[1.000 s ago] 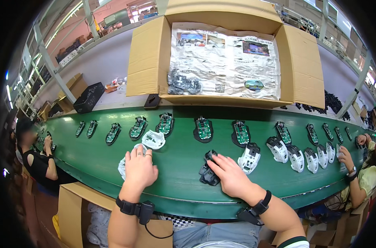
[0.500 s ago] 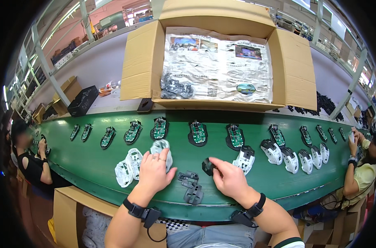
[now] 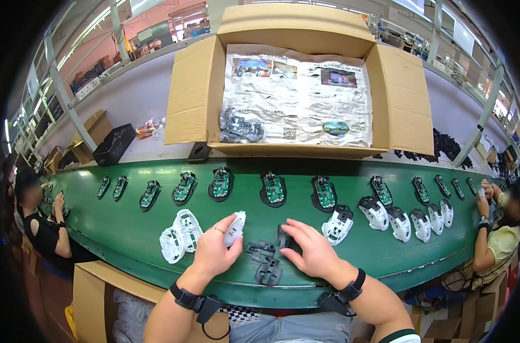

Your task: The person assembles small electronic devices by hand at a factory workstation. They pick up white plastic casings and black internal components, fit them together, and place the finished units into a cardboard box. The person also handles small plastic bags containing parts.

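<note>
My left hand [image 3: 214,246] grips a white mouse shell [image 3: 235,228], now tilted up on edge above the green belt. Between the fingers and thumb of my right hand [image 3: 311,246] is a black plastic part [image 3: 284,236], partly hidden by the fingers. Several dark plastic pieces [image 3: 267,268] lie in a small pile between and just below my hands. Two more white shells [image 3: 180,231] rest to the left of my left hand. To the right of my right hand lies a white mouse shell with a black top [image 3: 338,224].
Mouse bases with green circuit boards [image 3: 273,188] stand in a row across the green belt [image 3: 128,228]. More white-and-black shells [image 3: 399,223] line up at right. An open cardboard box [image 3: 411,103] with newspaper sits behind. Co-workers sit at far left [image 3: 46,223] and far right [image 3: 500,228].
My left hand has lifted and turned the white shell, bringing it slightly right. My right hand has shifted a little left and turned the black part.
</note>
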Demonstrator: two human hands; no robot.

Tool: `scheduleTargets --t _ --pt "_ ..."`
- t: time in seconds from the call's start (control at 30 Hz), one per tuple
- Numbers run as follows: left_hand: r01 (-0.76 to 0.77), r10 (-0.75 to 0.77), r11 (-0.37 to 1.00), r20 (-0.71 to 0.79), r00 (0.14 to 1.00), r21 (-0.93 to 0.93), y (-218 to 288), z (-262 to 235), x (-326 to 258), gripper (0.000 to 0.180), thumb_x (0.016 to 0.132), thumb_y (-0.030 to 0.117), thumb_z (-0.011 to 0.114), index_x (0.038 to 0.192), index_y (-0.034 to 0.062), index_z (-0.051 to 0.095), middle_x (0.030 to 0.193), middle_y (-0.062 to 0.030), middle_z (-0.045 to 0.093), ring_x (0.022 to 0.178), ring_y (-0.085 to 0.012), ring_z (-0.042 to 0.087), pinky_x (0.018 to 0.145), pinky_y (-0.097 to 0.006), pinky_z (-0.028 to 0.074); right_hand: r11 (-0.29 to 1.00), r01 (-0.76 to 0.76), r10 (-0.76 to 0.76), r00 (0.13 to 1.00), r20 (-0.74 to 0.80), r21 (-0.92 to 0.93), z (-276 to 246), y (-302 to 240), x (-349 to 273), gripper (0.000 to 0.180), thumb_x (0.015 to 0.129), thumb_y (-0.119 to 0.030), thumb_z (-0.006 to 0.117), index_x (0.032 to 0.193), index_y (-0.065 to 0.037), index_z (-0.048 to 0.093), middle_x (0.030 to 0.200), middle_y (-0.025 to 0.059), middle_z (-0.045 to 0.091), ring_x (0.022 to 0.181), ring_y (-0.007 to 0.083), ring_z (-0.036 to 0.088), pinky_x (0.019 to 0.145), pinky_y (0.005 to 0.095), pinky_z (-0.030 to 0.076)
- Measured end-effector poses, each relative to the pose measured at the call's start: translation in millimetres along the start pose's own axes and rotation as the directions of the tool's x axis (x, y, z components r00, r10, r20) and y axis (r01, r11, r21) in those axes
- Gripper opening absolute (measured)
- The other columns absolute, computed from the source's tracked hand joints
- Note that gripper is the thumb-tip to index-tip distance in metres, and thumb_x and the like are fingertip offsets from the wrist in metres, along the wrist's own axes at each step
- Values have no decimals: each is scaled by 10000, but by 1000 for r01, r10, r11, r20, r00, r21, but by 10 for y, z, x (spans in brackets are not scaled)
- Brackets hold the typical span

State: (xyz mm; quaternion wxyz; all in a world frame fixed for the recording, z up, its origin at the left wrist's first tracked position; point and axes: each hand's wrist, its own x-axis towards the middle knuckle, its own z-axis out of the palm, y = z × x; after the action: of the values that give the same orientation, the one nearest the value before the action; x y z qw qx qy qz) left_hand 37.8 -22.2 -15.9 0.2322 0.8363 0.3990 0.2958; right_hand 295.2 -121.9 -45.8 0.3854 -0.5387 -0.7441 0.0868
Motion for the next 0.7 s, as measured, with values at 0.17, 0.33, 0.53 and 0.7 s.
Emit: scheduleTargets --t 0.17,0.33,0.53,0.7 --pt "91 -79 694 50 996 -714 289 89 -197 465 923 68 679 1338 -96 549 1205 -151 702 1055 -151 671 911 -306 556 936 182 -147 980 -136 302 -81 -189 54 643 878 -203 814 1394 47 525 1430 265 555 1290 398 591 1064 422 504" --pt "13 -12 775 5 1000 -632 365 132 -259 485 876 83 722 1312 -78 583 1116 -154 742 978 -158 710 853 -301 572 926 246 -194 961 -196 287 -16 -216 21 677 861 -219 831 1396 73 537 1410 268 563 1242 392 617 1043 419 525" --pt "-113 108 894 -35 993 -433 385 158 -249 503 839 137 778 1272 -62 616 1005 -172 764 845 -210 758 754 -317 591 922 278 -247 958 -143 268 -15 -190 64 660 833 -233 856 1353 80 598 1394 275 583 1200 382 654 1002 404 558" --pt "-183 183 942 -30 983 -282 386 180 -279 527 838 115 777 1293 -81 595 1026 -162 761 866 -187 751 765 -298 591 951 236 -203 964 -171 199 43 -203 28 639 794 -271 890 1275 80 659 1322 266 654 1111 357 718 913 382 608"
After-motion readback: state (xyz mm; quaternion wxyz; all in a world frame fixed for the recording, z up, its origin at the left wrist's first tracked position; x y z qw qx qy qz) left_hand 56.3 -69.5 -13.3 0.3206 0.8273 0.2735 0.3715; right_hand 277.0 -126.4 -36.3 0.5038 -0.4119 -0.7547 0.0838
